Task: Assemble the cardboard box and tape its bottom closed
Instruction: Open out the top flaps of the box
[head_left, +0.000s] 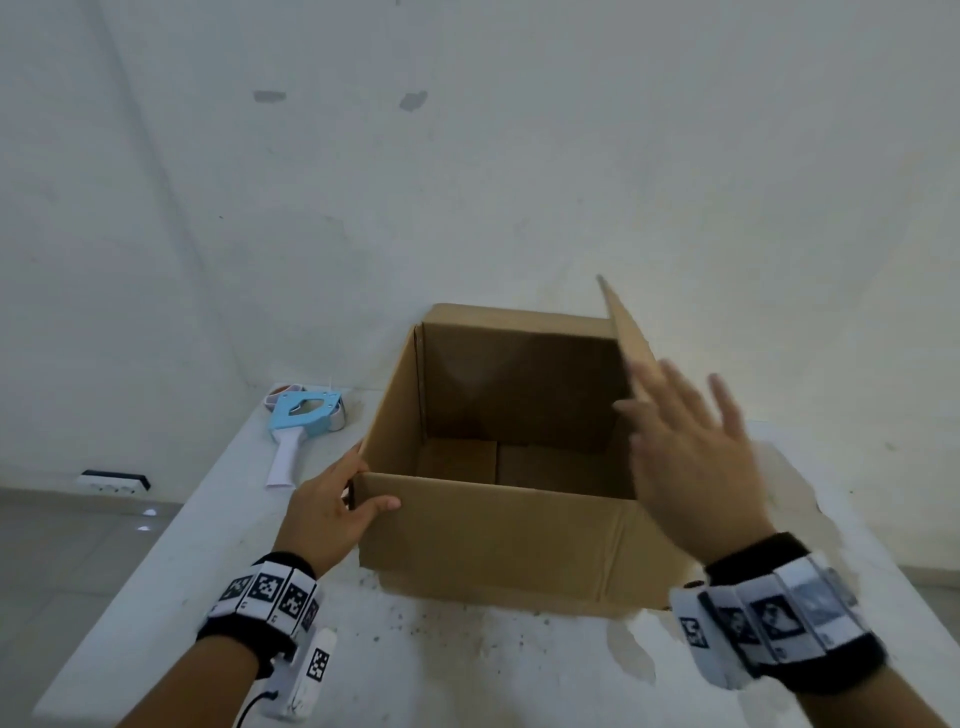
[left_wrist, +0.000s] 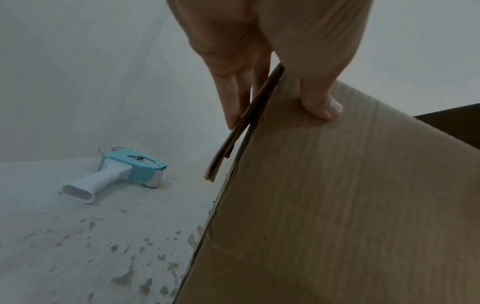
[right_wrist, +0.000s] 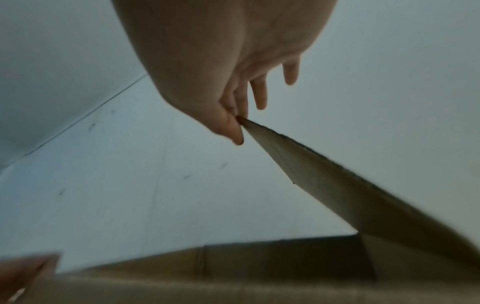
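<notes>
An open-topped brown cardboard box (head_left: 493, 540) stands on the white table (head_left: 467, 665), its bottom flaps lying flat inside. My left hand (head_left: 363, 488) straddles the near-left top corner. Its thumb lies on the folded-down front flap (left_wrist: 337, 205), and its straight fingers (left_wrist: 233, 98) press the left flap against the box side. My right hand (head_left: 685, 431), blurred with fingers spread, is at the upright right flap (head_left: 628, 338). In the right wrist view its thumb and fingers touch that flap's (right_wrist: 337, 185) top corner. A blue and white tape dispenser (head_left: 304, 415) lies left of the box.
The table stands against white walls at the back and left. The tape dispenser (left_wrist: 116, 172) sits near the back-left corner. The table's left edge drops to a tiled floor with a power strip (head_left: 114, 480). Bare, stained tabletop lies in front of the box.
</notes>
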